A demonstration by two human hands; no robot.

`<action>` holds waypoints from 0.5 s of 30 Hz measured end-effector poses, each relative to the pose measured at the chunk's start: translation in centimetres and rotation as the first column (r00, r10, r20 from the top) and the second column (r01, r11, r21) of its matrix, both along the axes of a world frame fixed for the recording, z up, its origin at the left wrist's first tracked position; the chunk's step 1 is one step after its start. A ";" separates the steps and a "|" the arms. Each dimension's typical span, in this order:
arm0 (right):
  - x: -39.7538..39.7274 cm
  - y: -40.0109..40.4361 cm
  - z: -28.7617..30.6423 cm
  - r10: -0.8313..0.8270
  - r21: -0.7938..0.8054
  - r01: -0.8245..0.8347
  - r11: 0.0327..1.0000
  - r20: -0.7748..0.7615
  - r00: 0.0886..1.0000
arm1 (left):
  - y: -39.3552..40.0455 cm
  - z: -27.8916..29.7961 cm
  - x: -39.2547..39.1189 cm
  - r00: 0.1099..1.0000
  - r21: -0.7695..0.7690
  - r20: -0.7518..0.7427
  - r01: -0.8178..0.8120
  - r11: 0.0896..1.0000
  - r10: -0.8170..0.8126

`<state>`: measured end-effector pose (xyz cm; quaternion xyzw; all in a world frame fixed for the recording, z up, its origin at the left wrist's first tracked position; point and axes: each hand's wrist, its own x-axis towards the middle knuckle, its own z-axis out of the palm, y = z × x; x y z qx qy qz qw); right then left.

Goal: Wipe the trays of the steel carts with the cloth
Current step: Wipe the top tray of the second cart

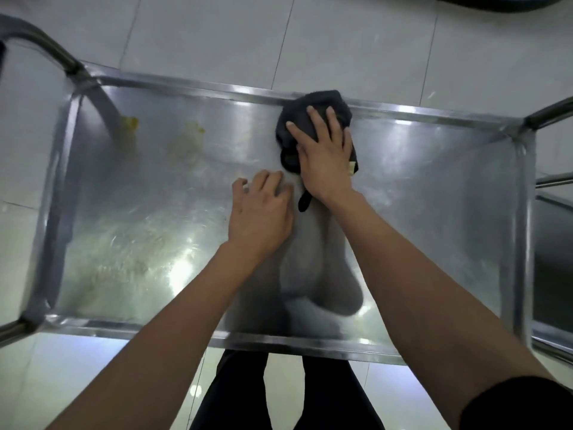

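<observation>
On the cart, top tray: one rectangular steel tray [434, 169] with a low raised rim and rounded corners, its brushed surface scuffed and glaring with reflected light.
Cloth: one dark, soft, crumpled cloth [313, 110] lay against the tray's far rim, near the middle of its length; a narrow tail of it trailed toward the near rim.
Right hand: one right hand [324, 156] pressed flat on the cloth, fingers straight and spread, not curled round it.
Left hand: one left hand [262, 209] rested on bare steel just beside the cloth, fingers loosely bent, holding nothing.
Stains: two yellowish smears [131, 122] sat toward the tray's left end, near the far rim; a pale, cloudy residue [124, 262] spread by the near left corner.
Frame: round steel tubes [46, 41] rose at the tray's corners.
Floor: pale glossy tiles [217, 35] lay beyond the far rim.
</observation>
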<state>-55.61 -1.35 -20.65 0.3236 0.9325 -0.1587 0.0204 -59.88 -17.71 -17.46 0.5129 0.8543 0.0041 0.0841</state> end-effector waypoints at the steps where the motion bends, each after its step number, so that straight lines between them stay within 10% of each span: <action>1: -0.9 -0.1 0.0 0.028 -0.002 -0.028 1.000 0.001 1.000 | 0.0 0.0 -0.2 1.000 -0.003 -0.004 0.003 1.000 -0.003; 15: -0.2 2.9 0.9 0.054 -0.029 -0.055 0.998 -0.029 0.998 | 3.5 1.1 -1.1 0.997 0.019 -0.075 -0.019 1.000 0.021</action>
